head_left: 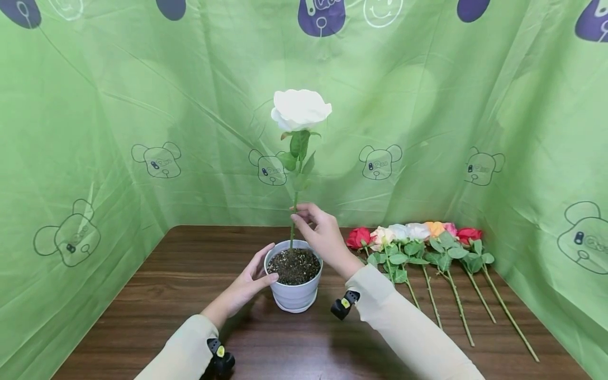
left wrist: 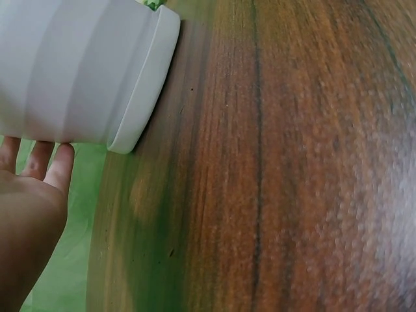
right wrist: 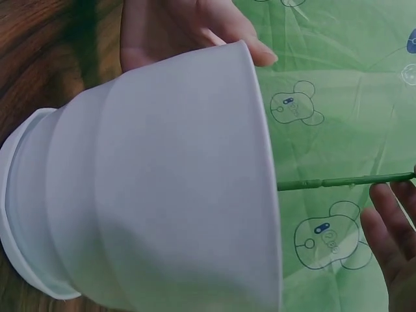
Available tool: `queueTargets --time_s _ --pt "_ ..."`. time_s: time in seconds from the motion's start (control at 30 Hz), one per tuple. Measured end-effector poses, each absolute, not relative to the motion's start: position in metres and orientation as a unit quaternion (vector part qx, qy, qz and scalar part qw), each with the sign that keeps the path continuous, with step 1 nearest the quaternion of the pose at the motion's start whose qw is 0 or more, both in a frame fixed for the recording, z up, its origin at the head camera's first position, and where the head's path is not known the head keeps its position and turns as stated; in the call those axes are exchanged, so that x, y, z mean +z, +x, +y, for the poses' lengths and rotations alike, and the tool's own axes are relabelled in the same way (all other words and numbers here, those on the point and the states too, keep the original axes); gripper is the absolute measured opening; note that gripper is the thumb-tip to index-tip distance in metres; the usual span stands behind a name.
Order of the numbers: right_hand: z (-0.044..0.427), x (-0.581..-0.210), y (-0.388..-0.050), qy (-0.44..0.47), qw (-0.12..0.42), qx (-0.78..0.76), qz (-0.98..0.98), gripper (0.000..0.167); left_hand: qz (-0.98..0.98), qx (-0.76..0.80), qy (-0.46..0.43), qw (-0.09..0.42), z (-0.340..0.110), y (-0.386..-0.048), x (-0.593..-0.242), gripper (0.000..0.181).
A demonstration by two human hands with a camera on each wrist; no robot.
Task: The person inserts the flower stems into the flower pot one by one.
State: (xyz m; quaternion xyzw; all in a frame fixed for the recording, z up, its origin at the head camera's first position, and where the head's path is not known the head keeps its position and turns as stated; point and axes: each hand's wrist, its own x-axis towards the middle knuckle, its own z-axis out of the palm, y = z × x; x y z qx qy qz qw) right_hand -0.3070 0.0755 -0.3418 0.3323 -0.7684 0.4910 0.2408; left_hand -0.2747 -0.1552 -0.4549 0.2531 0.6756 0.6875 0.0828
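Observation:
A white rose [head_left: 301,110] with green leaves stands upright, its stem [head_left: 295,203] running down into the dark soil [head_left: 293,266] of a white flowerpot [head_left: 295,295]. My right hand [head_left: 323,232] pinches the stem between thumb and fingers, above the pot's rim. On the pot's left side my left hand [head_left: 249,279] holds it, thumb at the rim and fingers along the wall. The left wrist view shows the fingers [left wrist: 62,170] against the pot's side. In the right wrist view the green stem [right wrist: 344,181] rises from the rim near the right fingers [right wrist: 390,218].
To the right on the brown wooden table [head_left: 157,306] lie several artificial roses, among them a red rose [head_left: 358,237] and an orange rose [head_left: 434,228], stems pointing forward. A green printed cloth [head_left: 214,121] encloses the table behind and at both sides.

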Motion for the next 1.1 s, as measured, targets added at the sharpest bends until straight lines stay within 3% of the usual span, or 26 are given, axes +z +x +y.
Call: queueTargets --time_s 1.1 --pt "0.051 -0.370 -0.323 0.341 0.231 0.422 -0.808 0.014 0.684 0.680 0.250 0.080 -0.155 -0.274 -0.452 0.078"
